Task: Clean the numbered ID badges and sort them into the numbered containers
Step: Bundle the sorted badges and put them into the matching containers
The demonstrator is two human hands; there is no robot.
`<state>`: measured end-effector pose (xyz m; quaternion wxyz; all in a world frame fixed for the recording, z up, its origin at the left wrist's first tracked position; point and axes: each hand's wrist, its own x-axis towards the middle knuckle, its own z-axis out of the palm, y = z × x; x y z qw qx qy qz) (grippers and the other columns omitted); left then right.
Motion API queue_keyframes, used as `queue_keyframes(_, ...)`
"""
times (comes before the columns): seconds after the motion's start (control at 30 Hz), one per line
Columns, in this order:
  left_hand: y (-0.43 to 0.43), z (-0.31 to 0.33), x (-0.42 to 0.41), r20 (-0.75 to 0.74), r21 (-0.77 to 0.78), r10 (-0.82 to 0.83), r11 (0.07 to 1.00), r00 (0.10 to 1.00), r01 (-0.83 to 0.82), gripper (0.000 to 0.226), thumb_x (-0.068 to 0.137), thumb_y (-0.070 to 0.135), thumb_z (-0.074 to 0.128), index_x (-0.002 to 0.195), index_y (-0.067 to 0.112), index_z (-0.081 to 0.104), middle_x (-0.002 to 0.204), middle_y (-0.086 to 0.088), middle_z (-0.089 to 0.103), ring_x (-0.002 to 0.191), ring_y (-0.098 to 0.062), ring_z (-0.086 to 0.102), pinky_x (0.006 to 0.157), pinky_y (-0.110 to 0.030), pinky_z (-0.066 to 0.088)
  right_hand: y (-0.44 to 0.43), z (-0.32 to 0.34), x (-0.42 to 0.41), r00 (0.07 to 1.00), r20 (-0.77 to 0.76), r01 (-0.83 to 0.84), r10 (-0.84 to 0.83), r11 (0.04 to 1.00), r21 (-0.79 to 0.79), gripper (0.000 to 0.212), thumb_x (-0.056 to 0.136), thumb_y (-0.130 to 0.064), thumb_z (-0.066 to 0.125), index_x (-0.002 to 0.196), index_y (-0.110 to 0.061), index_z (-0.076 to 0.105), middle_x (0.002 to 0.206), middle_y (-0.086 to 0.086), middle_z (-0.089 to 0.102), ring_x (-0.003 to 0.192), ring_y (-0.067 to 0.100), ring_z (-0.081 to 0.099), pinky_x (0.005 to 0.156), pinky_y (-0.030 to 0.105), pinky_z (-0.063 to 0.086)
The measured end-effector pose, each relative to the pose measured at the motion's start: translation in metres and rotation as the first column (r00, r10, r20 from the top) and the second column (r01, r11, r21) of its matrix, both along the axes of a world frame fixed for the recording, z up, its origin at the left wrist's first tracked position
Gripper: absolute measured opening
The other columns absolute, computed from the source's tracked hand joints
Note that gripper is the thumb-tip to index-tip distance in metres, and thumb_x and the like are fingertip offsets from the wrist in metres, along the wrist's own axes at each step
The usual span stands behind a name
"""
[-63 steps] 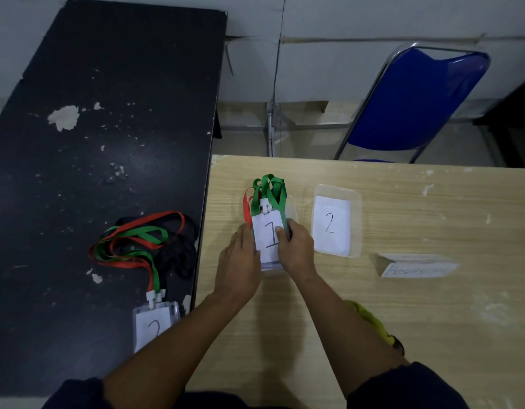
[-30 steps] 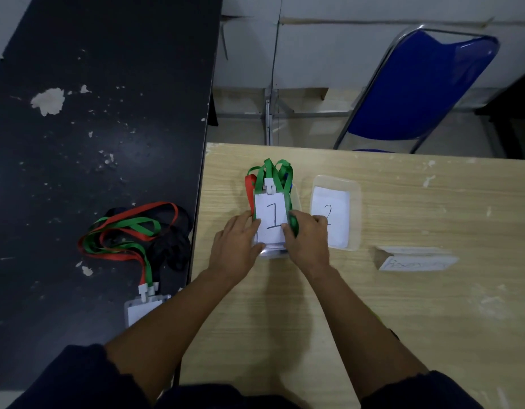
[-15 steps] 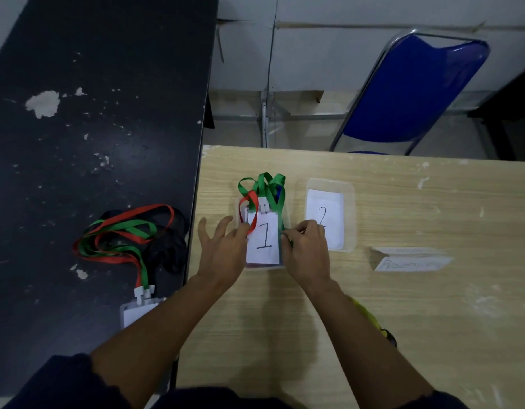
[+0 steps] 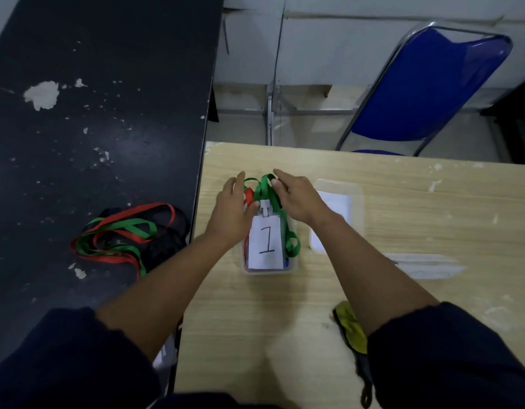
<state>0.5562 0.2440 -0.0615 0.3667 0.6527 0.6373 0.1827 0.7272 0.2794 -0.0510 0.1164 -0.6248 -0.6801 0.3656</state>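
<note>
Head view. Your left grip (image 4: 234,211) and right grip (image 4: 296,199) flank the far end of the clear container (image 4: 268,270) on the wooden counter (image 4: 432,216). Badge "1" (image 4: 267,245) lies face up in that container, with its white clip (image 4: 265,206) at the far end. The green lanyard (image 4: 262,187) loops up between your two grips, and one loop spills over the container's right wall. The red lanyard (image 4: 249,196) bunches just beside your left thumb.

Left grip: fingers apart and nearly straight, clamped on nothing, thumb tip near the clip. Right grip: fingers mostly straight, thumb tip touching the top of the green loop. No closed pinch shows, so read it as apart.

The second clear container (image 4: 358,202) sits just right of the first, with white paper (image 4: 341,205) inside. Your right forearm hides its number. A folded paper card (image 4: 426,265) lies further right, and its writing is too blurred to read. A yellow cloth (image 4: 348,323) lies at the near edge, partly under your right sleeve.

The black counter (image 4: 93,128) on your left has chipped paint. A tangle of red and green lanyards (image 4: 122,234) lies on it over something dark. A white scrap (image 4: 164,355) peeks out by your left sleeve, and I can't tell what it is. A blue chair (image 4: 426,90) stands behind the wooden counter.
</note>
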Motion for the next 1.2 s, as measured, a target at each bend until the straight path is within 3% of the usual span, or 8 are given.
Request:
queue_keyframes(0.13, 0.022, -0.002, -0.009, 0.002, -0.063, -0.108, 0.992, 0.994, 0.108, 0.075, 0.097, 0.019, 0.06, 0.157, 0.01, 0.016, 0.159, -0.015, 0.027, 0.144, -0.03, 0.03, 0.118, -0.035, 0.027, -0.011, -0.001, 0.013, 1.0, 0.006, -0.029, 0.029, 0.995, 0.1, 0.023, 0.1, -0.005, 0.044, 0.106, -0.001, 0.067, 0.079, 0.016, 0.063, 0.076, 0.035, 0.056, 0.071, 0.033, 0.043)
queue_keyframes(0.27, 0.02, -0.009, -0.009, -0.033, 0.05, -0.153, 0.987, 0.988, 0.155, 0.063, 0.094, 0.012, 0.063, 0.151, 0.008, 0.036, 0.145, -0.013, 0.048, 0.132, -0.03, 0.043, 0.112, -0.035, 0.034, -0.04, -0.014, 0.016, 0.984, 0.063, 0.161, -0.165, 0.985, 0.068, 0.033, 0.101, -0.016, 0.05, 0.133, -0.013, 0.05, 0.111, 0.014, 0.066, 0.098, 0.031, 0.06, 0.082, 0.041, 0.051)
queue_keyframes(0.47, 0.003, -0.02, -0.013, -0.123, 0.2, -0.146, 0.965, 0.982, 0.169, 0.04, 0.093, 0.01, 0.064, 0.133, 0.008, 0.059, 0.109, -0.011, 0.07, 0.106, -0.031, 0.05, 0.085, -0.022, 0.031, -0.066, -0.035, 0.014, 0.978, 0.021, 0.198, -0.207, 0.959, 0.201, 0.016, 0.094, -0.011, 0.062, 0.104, -0.006, 0.072, 0.103, 0.01, 0.061, 0.096, 0.025, 0.055, 0.077, 0.025, 0.039)
queue_keyframes(0.57, -0.006, -0.02, -0.012, -0.162, 0.218, -0.265, 0.93, 0.951, 0.296, 0.025, 0.093, 0.002, 0.06, 0.117, 0.004, 0.069, 0.093, -0.012, 0.072, 0.091, -0.032, 0.055, 0.08, -0.028, 0.034, -0.071, -0.038, 0.009, 0.965, 0.137, 0.182, -0.223, 0.948, 0.262, 0.014, 0.089, -0.015, 0.069, 0.1, -0.01, 0.077, 0.101, 0.01, 0.056, 0.092, 0.025, 0.05, 0.077, 0.033, 0.041)
queue_keyframes(0.8, -0.026, -0.011, -0.009, -0.519, 0.169, -0.304, 0.879, 0.799, 0.445, 0.056, 0.098, 0.049, 0.031, 0.126, 0.011, 0.06, 0.093, 0.003, 0.073, 0.106, -0.029, 0.055, 0.084, -0.044, 0.03, -0.065, -0.028, 0.003, 0.9, 0.417, 0.002, -0.125, 0.959, 0.284, 0.016, 0.092, -0.023, 0.061, 0.089, -0.009, 0.069, 0.075, 0.01, 0.069, 0.074, 0.03, 0.057, 0.058, 0.033, 0.033)
queue_keyframes(0.9, -0.033, -0.018, -0.009, -0.504, 0.122, -0.27, 0.918, 0.821, 0.377, 0.057, 0.095, 0.037, 0.018, 0.137, 0.011, 0.047, 0.096, 0.006, 0.073, 0.124, -0.023, 0.043, 0.094, -0.046, 0.019, -0.068, -0.028, 0.0, 0.881, 0.471, -0.093, -0.032, 0.967, 0.238, 0.03, 0.1, -0.025, 0.046, 0.085, -0.01, 0.068, 0.076, 0.011, 0.069, 0.072, 0.029, 0.053, 0.064, 0.034, 0.033)
queue_keyframes(1.03, -0.035, -0.023, -0.014, -0.377, 0.109, -0.215, 0.955, 0.901, 0.274, 0.05, 0.092, 0.009, 0.044, 0.141, 0.016, 0.045, 0.117, 0.004, 0.068, 0.136, -0.023, 0.032, 0.099, -0.044, 0.019, -0.072, -0.023, 0.0, 0.921, 0.388, -0.081, -0.028, 0.962, 0.26, 0.042, 0.101, -0.034, 0.043, 0.073, -0.011, 0.064, 0.077, 0.008, 0.063, 0.068, 0.026, 0.053, 0.062, 0.032, 0.03)
queue_keyframes(1.2, -0.038, -0.018, -0.019, -0.265, 0.239, -0.069, 0.962, 0.962, 0.135, 0.033, 0.097, 0.026, 0.058, 0.128, 0.015, 0.062, 0.135, -0.004, 0.055, 0.127, -0.03, 0.039, 0.099, -0.048, 0.032, -0.059, -0.006, 0.011, 0.959, 0.208, 0.091, -0.192, 0.905, 0.416, 0.021, 0.09, -0.025, 0.066, 0.105, -0.01, 0.068, 0.112, 0.009, 0.056, 0.084, 0.024, 0.059, 0.059, 0.03, 0.046)
